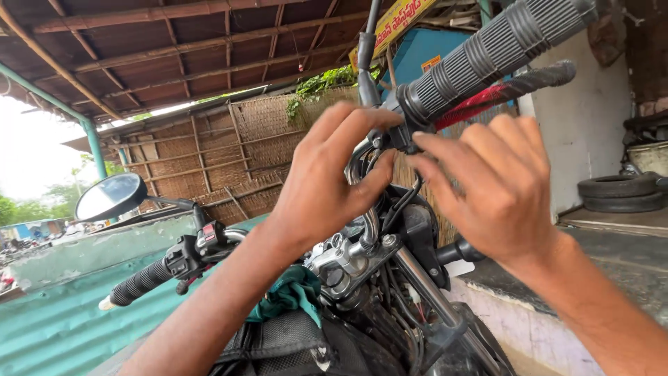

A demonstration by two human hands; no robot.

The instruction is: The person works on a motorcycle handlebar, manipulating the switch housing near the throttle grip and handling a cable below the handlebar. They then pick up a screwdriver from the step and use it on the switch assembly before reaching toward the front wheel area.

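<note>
Both hands pinch the small black switch box (398,136) beside the ribbed rubber grip (487,59), high on the motorbike handlebar. Left hand (327,184) and right hand (497,184) press its sides. It looks hard, stiff and fiddly.

Left hand (321,182): raised, back toward the camera, fingers spread and lightly curled, index and middle fingertips (379,118) pointing up and right, thumb extended below toward the right. Left forearm: bare, running from bottom left diagonally up to the wrist.

Right hand (502,188): raised opposite, back toward the camera, fingers bent and pointing left, index fingertip close to the left hand's fingertips. Right forearm: bare, entering from bottom right corner. Neither hand fully closed; whether either is gripping cannot be told.
</note>
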